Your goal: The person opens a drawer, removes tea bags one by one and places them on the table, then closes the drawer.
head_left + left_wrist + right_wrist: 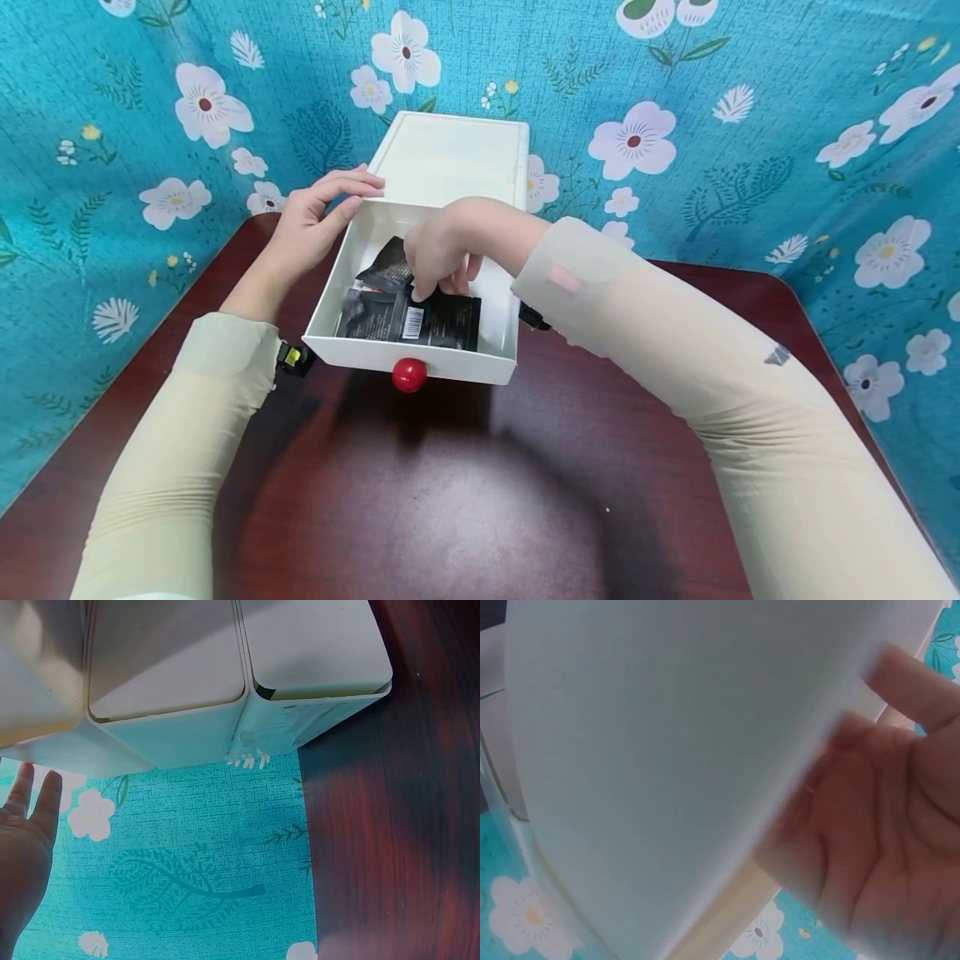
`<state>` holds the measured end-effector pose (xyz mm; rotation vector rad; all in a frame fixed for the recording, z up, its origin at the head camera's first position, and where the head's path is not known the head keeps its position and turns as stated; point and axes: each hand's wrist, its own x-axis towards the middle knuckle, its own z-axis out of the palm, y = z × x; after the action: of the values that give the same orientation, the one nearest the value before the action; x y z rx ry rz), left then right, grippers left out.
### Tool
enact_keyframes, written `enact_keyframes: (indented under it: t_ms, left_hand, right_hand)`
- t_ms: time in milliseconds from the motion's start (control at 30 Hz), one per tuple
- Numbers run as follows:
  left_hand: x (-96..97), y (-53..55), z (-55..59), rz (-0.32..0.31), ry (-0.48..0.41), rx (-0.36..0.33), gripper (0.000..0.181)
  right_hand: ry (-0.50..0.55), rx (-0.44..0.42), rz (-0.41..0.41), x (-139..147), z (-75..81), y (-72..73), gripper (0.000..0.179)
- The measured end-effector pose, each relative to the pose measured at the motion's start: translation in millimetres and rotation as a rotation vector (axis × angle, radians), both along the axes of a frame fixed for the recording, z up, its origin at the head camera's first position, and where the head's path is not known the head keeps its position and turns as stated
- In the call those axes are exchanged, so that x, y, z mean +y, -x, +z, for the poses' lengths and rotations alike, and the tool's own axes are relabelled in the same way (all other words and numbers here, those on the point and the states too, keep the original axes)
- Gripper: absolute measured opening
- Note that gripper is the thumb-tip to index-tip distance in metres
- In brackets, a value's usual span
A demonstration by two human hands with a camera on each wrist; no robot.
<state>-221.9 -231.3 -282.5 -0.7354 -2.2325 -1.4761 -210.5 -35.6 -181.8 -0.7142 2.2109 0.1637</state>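
A white drawer (pixel 489 364) with a round red knob (pixel 408 375) stands pulled out of a white drawer unit (pixel 457 154). Several black packets (pixel 371 315) lie inside it, one showing a barcode. My right hand (pixel 444 246) reaches down into the drawer, its bent fingers and thumb pinching a black packet; the fingertips are partly hidden. In the right wrist view the drawer's wall (pixel 652 750) covers part of that hand. My left hand (pixel 311 212) rests its extended fingers at the unit's left front edge, next to the drawer's back corner.
The unit stands on a dark red wooden table (pixel 450 500), close before a blue flowered cloth (pixel 562 67). Beneath the pulled-out drawer its shadow falls on the table. More stacked drawers (pixel 165 660) of the unit show in the left wrist view.
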Motion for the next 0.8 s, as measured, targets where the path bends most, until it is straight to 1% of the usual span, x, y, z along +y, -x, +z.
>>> enact_keyframes:
  t_ms: [200, 333, 433, 633, 800]
  left_hand:
    - [0.9, 1.2, -0.9, -0.005, -0.008, -0.011, 0.022]
    - [0.3, 2.1, -2.1, -0.007, -0.003, 0.009, 0.022]
    - [-0.6, 2.4, -2.9, -0.006, -0.003, 0.015, 0.022]
    - [-0.9, 1.6, -2.1, 0.003, 0.001, 0.009, 0.022]
    - [-0.1, 0.9, -1.1, 0.013, 0.002, -0.006, 0.023]
  right_hand:
    - [0.027, -0.030, 0.001, 1, 1.3, -3.0, 0.020]
    - [0.043, -0.027, 0.010, 3, 1.4, -3.4, 0.015]
    - [0.045, -0.019, 0.000, 4, 2.3, -3.9, 0.014]
    - [0.037, -0.027, -0.022, 8, 4.9, -5.0, 0.022]
    - [0.061, -0.049, -0.023, 12, 5.0, -4.7, 0.022]
